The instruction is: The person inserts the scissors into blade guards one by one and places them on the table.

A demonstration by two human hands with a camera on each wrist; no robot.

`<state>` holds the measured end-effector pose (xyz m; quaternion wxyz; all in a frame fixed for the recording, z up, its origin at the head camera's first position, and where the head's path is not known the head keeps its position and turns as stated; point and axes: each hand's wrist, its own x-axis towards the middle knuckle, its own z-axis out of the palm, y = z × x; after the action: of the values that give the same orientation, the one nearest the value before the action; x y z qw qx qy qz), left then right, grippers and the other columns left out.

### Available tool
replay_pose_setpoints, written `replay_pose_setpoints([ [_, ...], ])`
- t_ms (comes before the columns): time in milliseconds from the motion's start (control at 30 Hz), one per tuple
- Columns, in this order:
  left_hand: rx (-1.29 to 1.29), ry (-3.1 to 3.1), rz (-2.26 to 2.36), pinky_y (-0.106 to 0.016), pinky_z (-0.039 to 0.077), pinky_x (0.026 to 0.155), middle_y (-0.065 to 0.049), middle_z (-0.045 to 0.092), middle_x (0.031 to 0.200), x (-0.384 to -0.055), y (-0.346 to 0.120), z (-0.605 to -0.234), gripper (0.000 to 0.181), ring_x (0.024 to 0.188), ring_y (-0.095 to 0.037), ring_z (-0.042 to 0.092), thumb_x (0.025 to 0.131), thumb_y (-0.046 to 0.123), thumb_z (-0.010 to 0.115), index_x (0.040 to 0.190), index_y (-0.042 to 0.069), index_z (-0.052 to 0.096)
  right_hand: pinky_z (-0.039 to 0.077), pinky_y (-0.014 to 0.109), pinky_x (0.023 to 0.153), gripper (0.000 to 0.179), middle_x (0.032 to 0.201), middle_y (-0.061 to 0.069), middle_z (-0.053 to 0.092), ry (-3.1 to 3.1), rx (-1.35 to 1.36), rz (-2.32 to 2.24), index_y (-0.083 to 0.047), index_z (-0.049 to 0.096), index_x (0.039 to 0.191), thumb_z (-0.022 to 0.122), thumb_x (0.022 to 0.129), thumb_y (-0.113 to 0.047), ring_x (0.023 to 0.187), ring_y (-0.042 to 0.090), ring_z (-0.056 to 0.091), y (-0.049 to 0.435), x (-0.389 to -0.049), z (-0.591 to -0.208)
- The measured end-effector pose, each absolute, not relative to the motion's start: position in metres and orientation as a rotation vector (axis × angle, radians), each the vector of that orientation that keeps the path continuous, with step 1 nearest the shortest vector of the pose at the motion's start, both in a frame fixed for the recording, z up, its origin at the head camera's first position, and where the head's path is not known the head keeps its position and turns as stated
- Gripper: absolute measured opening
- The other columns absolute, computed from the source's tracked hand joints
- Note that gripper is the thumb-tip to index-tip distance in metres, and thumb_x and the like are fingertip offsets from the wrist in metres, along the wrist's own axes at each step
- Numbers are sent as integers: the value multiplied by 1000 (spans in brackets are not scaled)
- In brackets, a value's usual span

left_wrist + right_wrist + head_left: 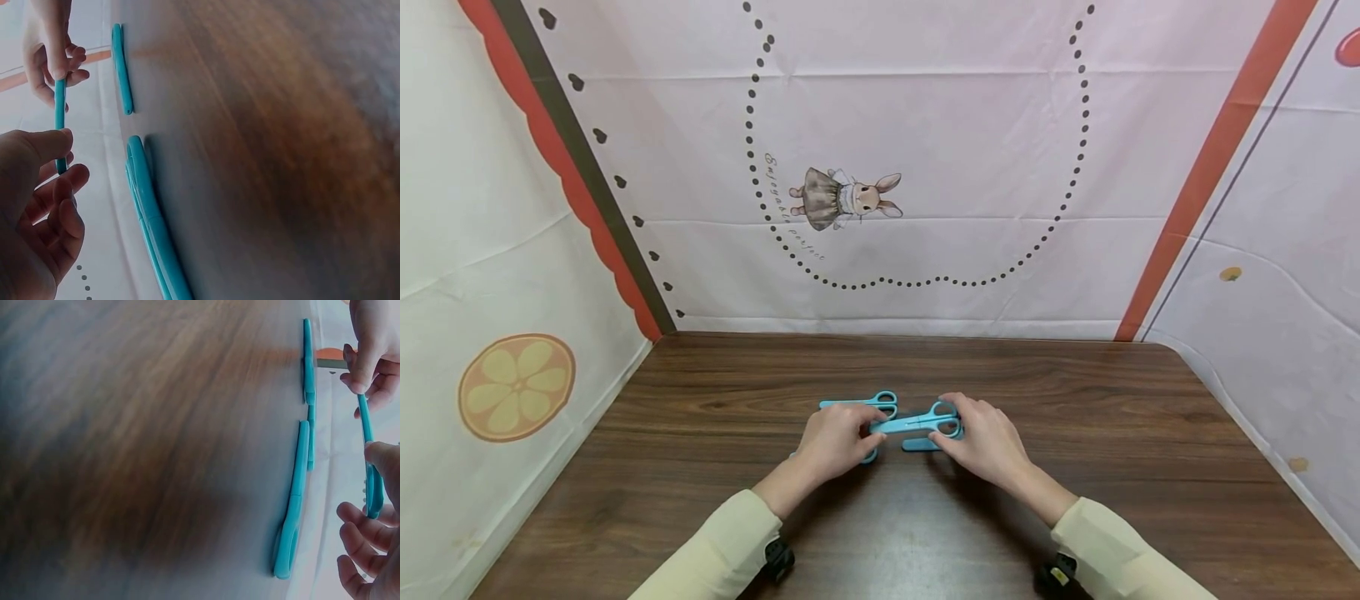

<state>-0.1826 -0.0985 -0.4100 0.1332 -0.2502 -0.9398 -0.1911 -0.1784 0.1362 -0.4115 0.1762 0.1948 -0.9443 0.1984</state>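
A pair of light-blue scissors (904,424) is held level above the table between both hands. My left hand (835,440) pinches its blade end between thumb and fingers. At the other end, my right hand (991,443) grips the handle loops. In the left wrist view these scissors (60,103) appear edge-on, raised off the wood. More blue scissors lie on the table: one pair (887,398) just beyond the left hand, another (871,457) partly hidden beneath it. A third pair (919,445) lies under the right hand, its handles covered.
The brown wooden table (880,533) has its far edge against a white printed cloth (970,167) with a rabbit figure. Similar cloth walls stand at the left (445,292) and right (1285,358).
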Motion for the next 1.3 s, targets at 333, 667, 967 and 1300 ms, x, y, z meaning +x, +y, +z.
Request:
replay_pose_setpoints([
  [333,-732,-2721,-551,-17,33,43,16,55,66,-183,-98,-411,16,51,3,42,81,27,70,96,23,71,38,26,56,53,89,0,62,-2617,656,455,-11,62,112,76,72,-41,70,13,52,142,-181,-411],
  [667,-770,-2698,-540,-17,32,41,13,59,68,-184,-95,-411,18,51,2,42,82,25,69,99,20,71,40,32,61,54,95,2,65,-2627,651,458,-11,61,115,75,72,-40,75,16,56,148,-183,-410],
  [967,-779,-2704,-509,-17,31,40,12,60,71,-190,-89,-412,18,48,1,40,82,26,68,99,21,71,40,30,60,49,94,1,65,-2632,653,496,-12,62,113,75,73,-37,72,12,53,153,-187,-408],
  [1300,-792,-2716,-523,-17,27,39,9,61,74,-198,-83,-410,17,46,0,37,83,25,67,99,18,70,35,24,54,51,88,0,63,-2634,654,516,-11,61,115,76,73,-36,65,8,45,160,-192,-407],
])
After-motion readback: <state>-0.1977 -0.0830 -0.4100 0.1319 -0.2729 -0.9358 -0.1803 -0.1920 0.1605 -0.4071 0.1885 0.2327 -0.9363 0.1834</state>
